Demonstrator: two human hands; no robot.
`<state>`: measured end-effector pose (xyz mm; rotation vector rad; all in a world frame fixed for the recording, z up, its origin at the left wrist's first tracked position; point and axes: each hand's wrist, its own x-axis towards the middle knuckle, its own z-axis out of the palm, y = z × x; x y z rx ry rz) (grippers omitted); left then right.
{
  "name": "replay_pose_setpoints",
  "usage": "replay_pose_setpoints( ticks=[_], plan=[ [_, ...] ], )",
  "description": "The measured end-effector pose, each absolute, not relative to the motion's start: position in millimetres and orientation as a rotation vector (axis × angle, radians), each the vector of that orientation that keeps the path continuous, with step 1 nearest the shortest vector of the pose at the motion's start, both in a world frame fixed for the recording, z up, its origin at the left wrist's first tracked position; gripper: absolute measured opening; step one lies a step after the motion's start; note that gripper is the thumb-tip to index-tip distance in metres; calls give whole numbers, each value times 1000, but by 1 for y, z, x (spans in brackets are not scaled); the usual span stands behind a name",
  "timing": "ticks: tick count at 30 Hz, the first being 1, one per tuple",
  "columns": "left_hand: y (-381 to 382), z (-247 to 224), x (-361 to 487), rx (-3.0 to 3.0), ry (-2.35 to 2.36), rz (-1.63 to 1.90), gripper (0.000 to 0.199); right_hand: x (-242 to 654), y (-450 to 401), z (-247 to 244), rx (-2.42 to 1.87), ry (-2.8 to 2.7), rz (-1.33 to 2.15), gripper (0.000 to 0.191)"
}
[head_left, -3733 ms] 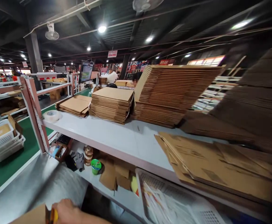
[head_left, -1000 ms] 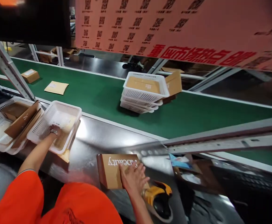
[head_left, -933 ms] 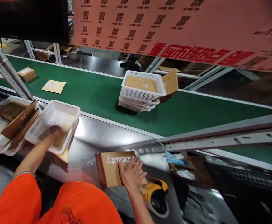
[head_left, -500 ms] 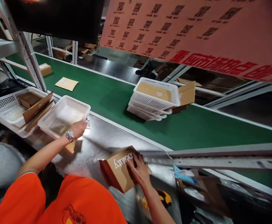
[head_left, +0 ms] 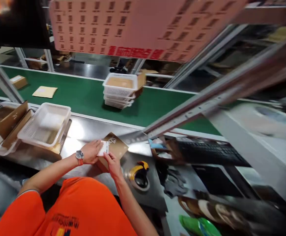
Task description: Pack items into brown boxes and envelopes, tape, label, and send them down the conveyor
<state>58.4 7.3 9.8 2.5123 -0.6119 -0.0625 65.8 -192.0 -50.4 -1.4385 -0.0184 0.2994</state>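
Observation:
A brown cardboard box (head_left: 119, 147) with white lettering sits on the metal bench in front of me, turned at an angle. Just over its near left part is a small white printed label (head_left: 103, 149). My left hand (head_left: 92, 152), wearing a wristwatch, is closed on the label's left edge. Thumb and fingers of my right hand (head_left: 113, 164) pinch its lower right edge. Whether the label touches the box I cannot tell. A yellow and black tape dispenser (head_left: 140, 175) lies right of my right hand.
White plastic baskets (head_left: 44, 124) stand at left, some with cardboard inside. Beyond runs a green conveyor belt (head_left: 84, 95) carrying stacked baskets (head_left: 119, 91) and a yellow envelope (head_left: 44, 92). A metal post (head_left: 182, 121) slants up on the right, near a keyboard (head_left: 209, 152).
My left hand has moved right from beside the basket to the box, bringing the label. My right hand has left the box's top and now grips the label. The view has swung right.

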Motion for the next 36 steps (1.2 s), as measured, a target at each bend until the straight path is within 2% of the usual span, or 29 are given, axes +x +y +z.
replay_pose_setpoints(
  ticks=[2,3,5,8,10,18,23,31,36],
  plan=[
    [-4,3,57,2376,-536,-77,105,54,-210,-52,-1406,78,228,57],
    [-11,-2,56,2260,-480,-107,109,48,-217,-52,-1387,120,197,58],
    [-29,-11,55,1987,-404,-245,99,39,-227,-54,-1361,179,145,58],
    [-57,-27,51,1665,-183,-475,56,29,-237,-56,-1346,244,86,55],
    [-72,-36,49,1562,68,-529,37,23,-243,-58,-1327,281,89,56],
    [-90,-48,51,1452,338,-470,35,6,-256,-60,-1139,314,248,62],
    [-95,-45,53,1429,367,-439,42,5,-259,-63,-1089,348,236,64],
    [-94,-42,56,1373,392,-443,38,14,-254,-68,-1138,328,249,63],
    [-84,-50,59,1622,274,-392,37,22,-250,-72,-1195,363,201,65]
  ],
)
